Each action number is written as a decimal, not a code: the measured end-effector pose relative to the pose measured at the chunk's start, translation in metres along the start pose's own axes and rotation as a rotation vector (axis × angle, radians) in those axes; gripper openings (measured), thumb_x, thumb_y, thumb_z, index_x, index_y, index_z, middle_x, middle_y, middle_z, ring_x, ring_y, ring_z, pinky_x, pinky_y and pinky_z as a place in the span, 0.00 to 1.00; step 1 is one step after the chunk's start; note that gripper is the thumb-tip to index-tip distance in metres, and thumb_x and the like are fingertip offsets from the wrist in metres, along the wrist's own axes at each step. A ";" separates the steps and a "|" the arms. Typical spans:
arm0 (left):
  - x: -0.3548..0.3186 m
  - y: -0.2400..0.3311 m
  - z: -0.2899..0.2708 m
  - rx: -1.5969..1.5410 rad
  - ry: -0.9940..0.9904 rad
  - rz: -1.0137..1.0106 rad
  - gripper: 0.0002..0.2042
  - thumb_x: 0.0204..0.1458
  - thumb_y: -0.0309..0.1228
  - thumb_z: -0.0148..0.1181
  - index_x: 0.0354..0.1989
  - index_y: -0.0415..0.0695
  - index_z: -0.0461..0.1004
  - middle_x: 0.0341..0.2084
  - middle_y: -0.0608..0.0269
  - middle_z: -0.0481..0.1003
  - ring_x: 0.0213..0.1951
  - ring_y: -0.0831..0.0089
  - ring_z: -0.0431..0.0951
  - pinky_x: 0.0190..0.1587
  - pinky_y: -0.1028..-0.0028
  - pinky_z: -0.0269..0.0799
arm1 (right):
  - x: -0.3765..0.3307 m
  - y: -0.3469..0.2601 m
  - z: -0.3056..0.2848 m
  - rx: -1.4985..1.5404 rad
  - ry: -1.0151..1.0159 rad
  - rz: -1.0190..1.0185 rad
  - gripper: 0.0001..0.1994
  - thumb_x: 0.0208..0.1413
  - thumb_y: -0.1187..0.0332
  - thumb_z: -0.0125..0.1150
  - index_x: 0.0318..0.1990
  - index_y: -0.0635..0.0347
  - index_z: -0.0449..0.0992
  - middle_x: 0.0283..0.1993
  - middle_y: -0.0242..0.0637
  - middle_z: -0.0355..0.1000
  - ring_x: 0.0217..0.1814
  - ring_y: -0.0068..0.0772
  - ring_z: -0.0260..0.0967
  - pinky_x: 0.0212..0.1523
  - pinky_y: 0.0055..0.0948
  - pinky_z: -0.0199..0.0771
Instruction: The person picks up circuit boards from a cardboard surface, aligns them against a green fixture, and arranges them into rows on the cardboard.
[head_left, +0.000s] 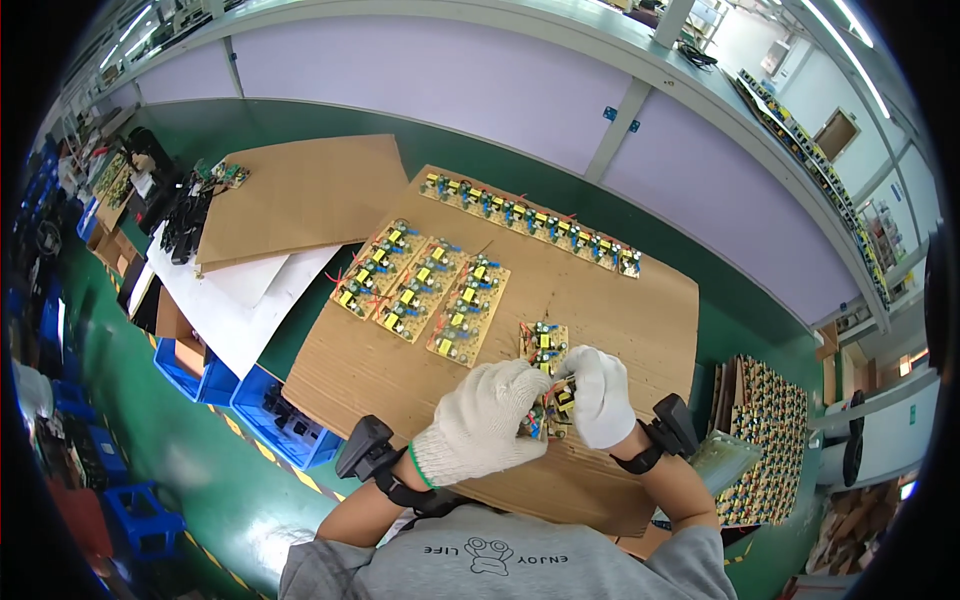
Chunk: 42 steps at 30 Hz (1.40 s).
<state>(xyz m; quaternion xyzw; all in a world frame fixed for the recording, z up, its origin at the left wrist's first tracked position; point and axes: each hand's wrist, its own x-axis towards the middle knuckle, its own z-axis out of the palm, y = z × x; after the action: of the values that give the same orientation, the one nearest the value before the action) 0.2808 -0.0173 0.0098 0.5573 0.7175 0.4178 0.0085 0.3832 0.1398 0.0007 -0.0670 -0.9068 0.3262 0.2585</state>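
My left hand (487, 422), in a cream knitted glove with a green cuff edge, is closed on the left side of a small circuit board (562, 402). In a white glove, my right hand (600, 396) grips the right side of the same board, and its fingers cover part of it. Just beyond my fingers, a circuit board panel (545, 342) with yellow, blue and green parts lies on the cardboard. Whether it is joined to the held board, I cannot tell. Left of it lie several more panels; a nearby one (470, 310) has red wires.
A long row of circuit boards (530, 220) runs along the far edge of the cardboard sheet (640, 310). Another cardboard sheet (310, 195) with black cables (185, 225) beside it lies at left. Blue bins (285, 420) stand below left. Stacked board panels (765, 440) are at right.
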 end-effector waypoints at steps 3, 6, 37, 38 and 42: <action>0.004 0.002 -0.013 0.070 -0.149 -0.029 0.23 0.35 0.33 0.66 0.43 0.46 0.69 0.35 0.58 0.71 0.39 0.56 0.73 0.45 0.61 0.70 | 0.004 -0.008 -0.006 -0.188 -0.052 -0.053 0.09 0.59 0.68 0.45 0.31 0.62 0.70 0.25 0.46 0.69 0.27 0.51 0.68 0.30 0.42 0.67; 0.007 0.004 -0.016 0.167 -0.237 -0.041 0.21 0.36 0.34 0.64 0.42 0.46 0.69 0.35 0.58 0.71 0.38 0.55 0.73 0.43 0.61 0.70 | 0.007 -0.017 -0.007 -0.364 -0.035 -0.205 0.09 0.49 0.70 0.56 0.39 0.57 0.71 0.28 0.37 0.68 0.24 0.41 0.67 0.22 0.39 0.63; -0.015 -0.011 0.019 -0.063 -0.152 -0.336 0.31 0.36 0.41 0.73 0.48 0.49 0.64 0.29 0.65 0.72 0.31 0.64 0.75 0.34 0.63 0.72 | 0.012 0.134 -0.116 -0.484 -0.150 0.508 0.32 0.36 0.54 0.75 0.49 0.62 0.74 0.46 0.47 0.68 0.49 0.45 0.67 0.50 0.34 0.71; -0.015 -0.011 0.020 -0.060 -0.156 -0.325 0.31 0.36 0.41 0.73 0.48 0.49 0.64 0.29 0.65 0.72 0.31 0.64 0.75 0.34 0.63 0.72 | 0.014 0.137 -0.117 -0.484 -0.139 0.512 0.32 0.36 0.54 0.75 0.49 0.62 0.74 0.46 0.47 0.68 0.49 0.45 0.67 0.50 0.34 0.71; -0.014 -0.009 0.021 -0.055 -0.156 -0.329 0.32 0.34 0.43 0.74 0.47 0.50 0.64 0.28 0.65 0.72 0.31 0.63 0.74 0.34 0.63 0.72 | 0.032 0.149 -0.119 -0.371 -0.078 0.596 0.31 0.38 0.54 0.74 0.50 0.62 0.74 0.49 0.46 0.67 0.50 0.43 0.68 0.51 0.34 0.71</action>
<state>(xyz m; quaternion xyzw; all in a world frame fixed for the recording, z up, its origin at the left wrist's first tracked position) 0.2887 -0.0159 -0.0161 0.4628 0.7843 0.3858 0.1479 0.4096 0.3313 -0.0014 -0.3620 -0.9004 0.2193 0.1008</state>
